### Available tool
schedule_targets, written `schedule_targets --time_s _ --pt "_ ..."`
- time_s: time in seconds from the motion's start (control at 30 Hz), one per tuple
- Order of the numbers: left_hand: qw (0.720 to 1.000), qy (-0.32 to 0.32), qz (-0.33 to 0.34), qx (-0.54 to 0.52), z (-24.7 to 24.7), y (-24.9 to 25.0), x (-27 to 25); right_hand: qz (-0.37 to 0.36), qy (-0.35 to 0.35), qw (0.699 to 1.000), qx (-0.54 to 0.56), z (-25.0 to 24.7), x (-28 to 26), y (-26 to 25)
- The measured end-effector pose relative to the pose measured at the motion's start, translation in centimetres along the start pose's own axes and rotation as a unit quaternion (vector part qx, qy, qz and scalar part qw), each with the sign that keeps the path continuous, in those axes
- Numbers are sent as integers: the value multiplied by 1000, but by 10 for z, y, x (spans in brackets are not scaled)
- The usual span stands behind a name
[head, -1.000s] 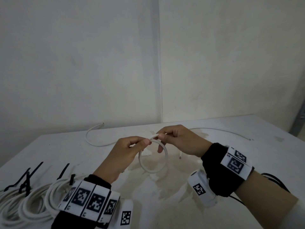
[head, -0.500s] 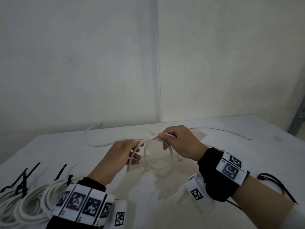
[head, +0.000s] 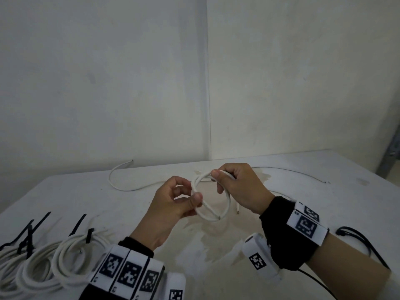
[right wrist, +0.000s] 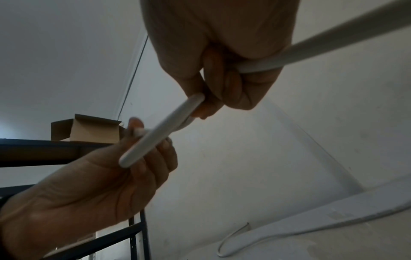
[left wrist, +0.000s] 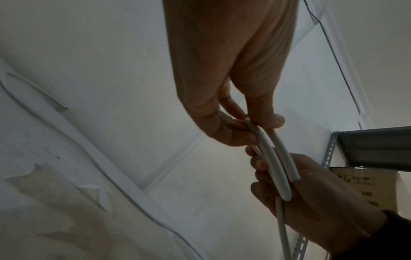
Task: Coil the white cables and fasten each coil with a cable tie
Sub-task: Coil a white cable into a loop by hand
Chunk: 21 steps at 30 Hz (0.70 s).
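Observation:
A white cable is wound into a small loop of about two turns, held above the table. My left hand pinches the loop's left side between thumb and fingers. My right hand pinches its top, with the cable running through the fist. The rest of the cable trails left across the table to a free end at the back. In the left wrist view my left hand pinches two strands of the cable. In the right wrist view my right hand grips the cable.
Several finished white coils lie at the table's lower left with black cable ties on and beside them. A black cord lies by my right forearm. A thin wire curves along the back right. Walls stand close behind.
My left hand slid away along the cable, then came back with a further turn and now pinches the loop's left side. The right hand kept its hold on top.

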<state>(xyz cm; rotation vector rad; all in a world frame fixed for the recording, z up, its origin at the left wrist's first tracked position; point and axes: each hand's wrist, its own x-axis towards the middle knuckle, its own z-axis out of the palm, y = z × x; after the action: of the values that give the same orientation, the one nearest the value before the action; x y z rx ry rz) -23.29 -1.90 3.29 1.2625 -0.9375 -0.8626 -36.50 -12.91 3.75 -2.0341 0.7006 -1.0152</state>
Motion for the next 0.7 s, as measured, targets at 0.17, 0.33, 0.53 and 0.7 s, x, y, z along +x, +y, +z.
schedule_targets --time_s 0.17,0.33,0.53,0.7 --pt "976 56 56 201 0 -6 7 -5 -11 1000 14 1 -9 0" --pt "881 148 203 401 0 -14 7 2 -25 999 47 6 -11 -7" --pt "989 3 42 141 -4 -3 5 35 -13 996 85 3 -10 -8" --pt "992 -46 -11 115 -12 0 4 51 5 995 81 4 -10 -1"
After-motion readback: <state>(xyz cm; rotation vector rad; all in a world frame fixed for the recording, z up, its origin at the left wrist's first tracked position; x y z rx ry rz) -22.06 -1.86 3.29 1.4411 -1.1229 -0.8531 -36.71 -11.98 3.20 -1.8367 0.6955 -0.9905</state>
